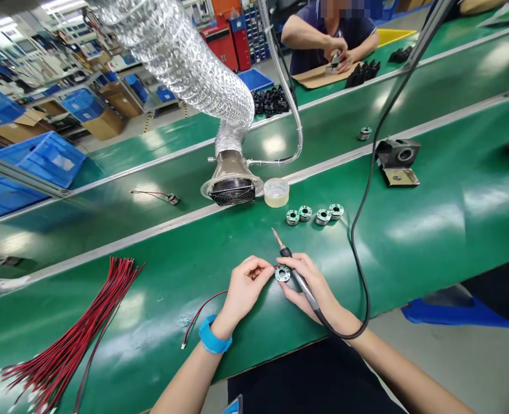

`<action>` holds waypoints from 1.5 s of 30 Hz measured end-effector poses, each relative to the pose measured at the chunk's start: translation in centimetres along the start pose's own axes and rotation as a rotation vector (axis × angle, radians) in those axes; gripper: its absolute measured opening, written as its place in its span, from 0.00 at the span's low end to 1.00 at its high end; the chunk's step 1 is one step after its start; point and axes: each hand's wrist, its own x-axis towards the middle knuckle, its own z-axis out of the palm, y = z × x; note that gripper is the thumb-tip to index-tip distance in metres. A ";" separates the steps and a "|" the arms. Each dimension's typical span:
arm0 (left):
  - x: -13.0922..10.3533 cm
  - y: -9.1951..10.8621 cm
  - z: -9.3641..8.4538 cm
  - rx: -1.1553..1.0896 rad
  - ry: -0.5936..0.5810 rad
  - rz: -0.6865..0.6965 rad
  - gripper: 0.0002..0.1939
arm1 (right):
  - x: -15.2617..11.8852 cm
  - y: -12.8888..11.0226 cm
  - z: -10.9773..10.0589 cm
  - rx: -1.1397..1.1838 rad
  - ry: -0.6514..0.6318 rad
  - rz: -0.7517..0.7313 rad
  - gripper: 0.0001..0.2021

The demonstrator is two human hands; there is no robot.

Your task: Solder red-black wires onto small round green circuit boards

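Note:
My left hand point(246, 287), with a blue band on its wrist, pinches a thin red wire point(202, 307) against the left edge of a small ring-shaped circuit board part point(282, 273). The wire trails from under the hand to a white connector on the green table. In my right hand point(310, 282) lies a soldering iron point(303, 287), its tip pointing up and left, away from the ring; the fingers also touch the ring's right side. Several similar ring parts point(322, 217) stand behind the hands, near a round translucent container point(276, 192).
A fume duct point(232, 181) hangs over the table's back edge. Red wires point(77, 328) lie bundled at left. The iron's black cable point(358, 253) loops at right, beside a metal stand point(398, 161). Across the belt, a person works; another hand shows at far right.

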 end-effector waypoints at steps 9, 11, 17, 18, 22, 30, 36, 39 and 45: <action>-0.1 0.2 0.1 0.024 0.086 0.106 0.12 | 0.3 -0.3 0.5 -0.006 0.039 0.007 0.26; -0.1 0.0 -0.1 0.020 0.089 0.101 0.12 | 0.4 -0.3 0.4 -0.004 0.011 -0.003 0.28; -0.4 -0.1 -0.3 0.013 0.077 0.082 0.10 | 0.3 0.1 0.6 -0.073 0.052 0.030 0.28; -0.4 0.0 -0.3 0.010 0.070 0.083 0.10 | 0.4 0.1 0.6 -0.064 0.046 0.024 0.28; -0.4 0.0 -0.2 -0.006 0.042 0.080 0.09 | 1.0 -0.2 0.3 0.003 -0.072 -0.009 0.30; -0.2 0.1 -0.3 0.089 0.029 0.142 0.06 | 1.6 0.2 0.7 -0.004 -0.045 0.000 0.27; -0.2 -0.2 0.1 0.136 0.001 0.249 0.05 | 2.8 -0.5 0.1 0.117 -0.117 -0.024 0.28; -0.2 -0.5 0.4 0.170 0.013 0.278 0.05 | 2.4 -0.7 -0.5 0.098 0.007 -0.025 0.22; -0.3 -0.3 0.9 0.248 0.061 0.273 0.07 | -1.0 -0.8 -1.9 0.082 0.404 0.112 0.10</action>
